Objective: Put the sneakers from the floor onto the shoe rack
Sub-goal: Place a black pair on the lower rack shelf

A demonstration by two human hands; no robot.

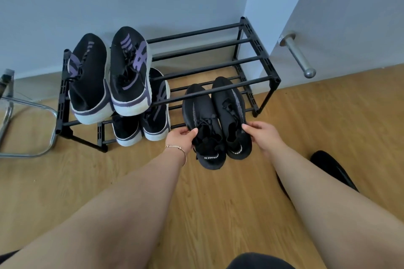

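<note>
A pair of all-black sneakers lies toes-in on the lower tier of the black two-tier shoe rack point(258, 60), heels sticking out over the floor. My left hand point(180, 137) grips the left black sneaker point(202, 120) at its collar. My right hand point(261, 134) grips the right black sneaker point(231, 111) at its collar. A black-and-purple pair point(107, 76) sits on the top tier at the left. A second black-and-purple pair point(150, 116) sits below it on the lower tier.
The rack stands against a pale wall on a wood floor. A door with a metal handle point(297, 54) is at the right. A chrome chair frame point(26, 129) stands at the left. A black shoe or slipper point(332, 170) lies on the floor by my right arm.
</note>
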